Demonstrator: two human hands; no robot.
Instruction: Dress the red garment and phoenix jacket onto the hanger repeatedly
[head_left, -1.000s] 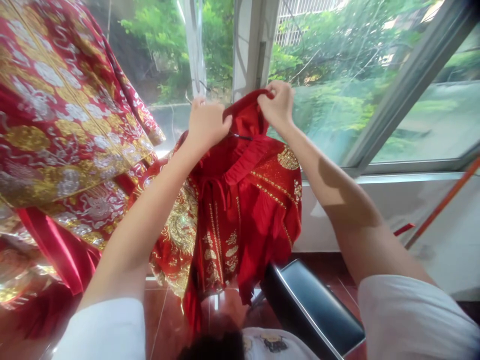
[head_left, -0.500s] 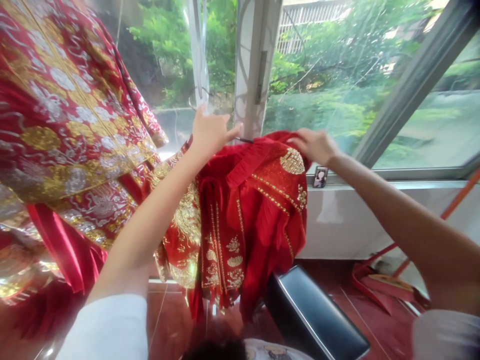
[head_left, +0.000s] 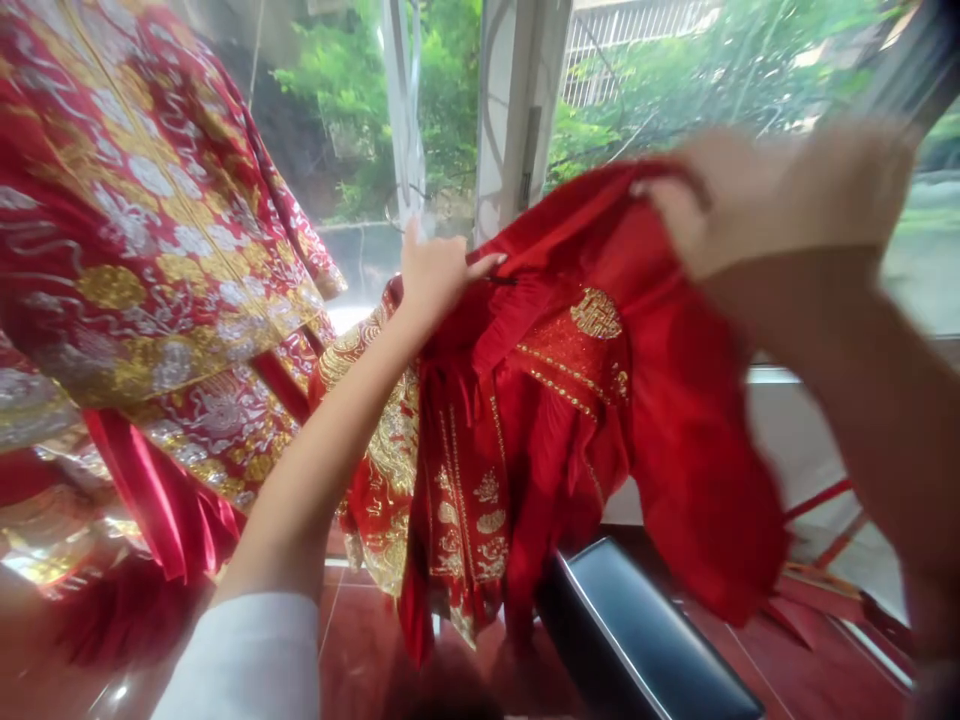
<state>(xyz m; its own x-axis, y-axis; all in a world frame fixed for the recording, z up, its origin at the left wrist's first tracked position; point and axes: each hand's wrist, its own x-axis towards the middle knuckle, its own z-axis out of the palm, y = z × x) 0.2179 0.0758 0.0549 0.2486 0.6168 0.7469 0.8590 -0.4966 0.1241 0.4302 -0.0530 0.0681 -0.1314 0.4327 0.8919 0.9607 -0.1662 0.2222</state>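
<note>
A red garment with gold embroidery (head_left: 525, 420) hangs in front of the window. My left hand (head_left: 435, 275) is closed on its top, on a thin dark hanger bar that barely shows beside my fingers. My right hand (head_left: 757, 190), blurred and close to the camera, grips a fold of the red cloth and holds it up and out to the right. A plain red panel of the garment (head_left: 697, 460) drapes down from that hand.
A large red and gold robe (head_left: 135, 260) hangs at the left. A white window frame post (head_left: 517, 110) stands behind the garment, with trees outside. A dark glossy seat (head_left: 645, 640) sits below on the red tiled floor (head_left: 360, 650). An orange-red pole base (head_left: 817, 500) lies at the right.
My right hand has left the garment's shoulder and pulled a fold of red cloth up and to the right, nearer the camera. My left hand has stayed at the hanger.
</note>
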